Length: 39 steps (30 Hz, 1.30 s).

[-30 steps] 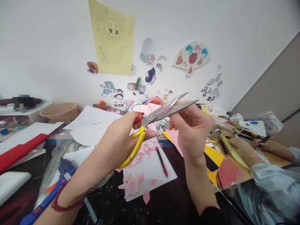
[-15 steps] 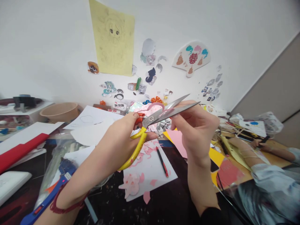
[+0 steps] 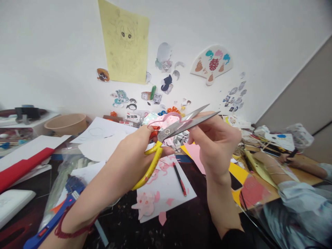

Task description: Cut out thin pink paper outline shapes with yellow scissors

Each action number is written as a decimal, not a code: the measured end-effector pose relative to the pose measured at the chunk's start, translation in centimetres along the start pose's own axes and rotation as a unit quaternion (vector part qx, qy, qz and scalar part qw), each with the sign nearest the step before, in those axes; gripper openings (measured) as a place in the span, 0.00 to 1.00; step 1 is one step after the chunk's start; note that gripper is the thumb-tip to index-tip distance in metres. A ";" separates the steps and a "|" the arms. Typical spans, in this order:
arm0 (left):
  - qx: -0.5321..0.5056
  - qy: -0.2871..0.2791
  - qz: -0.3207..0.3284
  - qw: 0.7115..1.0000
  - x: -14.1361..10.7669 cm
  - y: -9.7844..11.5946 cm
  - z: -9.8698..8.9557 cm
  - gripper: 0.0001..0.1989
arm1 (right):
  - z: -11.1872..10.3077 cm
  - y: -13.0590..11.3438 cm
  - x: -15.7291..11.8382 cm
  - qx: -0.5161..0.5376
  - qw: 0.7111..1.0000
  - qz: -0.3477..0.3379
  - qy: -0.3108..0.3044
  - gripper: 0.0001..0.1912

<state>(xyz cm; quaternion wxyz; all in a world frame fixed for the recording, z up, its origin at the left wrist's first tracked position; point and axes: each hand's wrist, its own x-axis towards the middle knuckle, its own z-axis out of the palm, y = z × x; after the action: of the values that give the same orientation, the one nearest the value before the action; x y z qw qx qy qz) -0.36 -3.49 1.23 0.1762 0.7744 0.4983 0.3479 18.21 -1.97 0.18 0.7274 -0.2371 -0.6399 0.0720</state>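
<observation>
My left hand (image 3: pixel 135 147) is wrapped round the yellow handles of a pair of scissors (image 3: pixel 171 132), with the thumb by an orange-red part of the grip. The blades are apart and point up to the right. A thin, curved strip of pink paper (image 3: pixel 169 114) arches above the pivot and passes between the blades. Just beyond them, my right hand (image 3: pixel 216 138) is closed in a pinch at the strip's right end, its fingertips partly behind the blades. Below lies a white sheet (image 3: pixel 176 199) bearing a pink flower-shaped cutout (image 3: pixel 145 203), pink scraps and a black-and-red pen (image 3: pixel 179 179).
A blue glue gun (image 3: pixel 55 214) lies at left near my forearm, beside a plastic bag. Behind it are a red strip (image 3: pixel 26 167), white papers and a clay-coloured bowl (image 3: pixel 66 122). At right, another person's arm (image 3: pixel 269 169) rests among yellow papers. Cutouts cover the wall.
My right hand has shifted very slightly left, and the pink strip's arch sits a little higher. The scissors' lower blade tip has moved slightly; the blades stay apart.
</observation>
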 end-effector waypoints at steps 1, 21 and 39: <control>0.000 -0.002 -0.001 1.000 0.0 0.0 0.0 0.17 | 0.1 0.0 0.0 -0.002 1.000 0.000 0.002 0.08; 0.018 -0.018 0.004 1.000 -0.4 -0.1 0.1 0.13 | 0.8 0.2 -0.6 0.010 0.999 -0.019 0.050 0.07; 0.022 -0.034 -0.018 0.999 -0.1 -0.1 -0.3 0.15 | -1.1 0.0 0.7 0.059 0.995 0.060 -0.052 0.06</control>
<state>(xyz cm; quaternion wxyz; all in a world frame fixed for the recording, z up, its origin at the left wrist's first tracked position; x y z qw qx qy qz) -0.63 -3.56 1.32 0.1824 0.7800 0.5135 0.3076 19.42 -1.96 0.71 0.7002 -0.2280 -0.6561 0.1651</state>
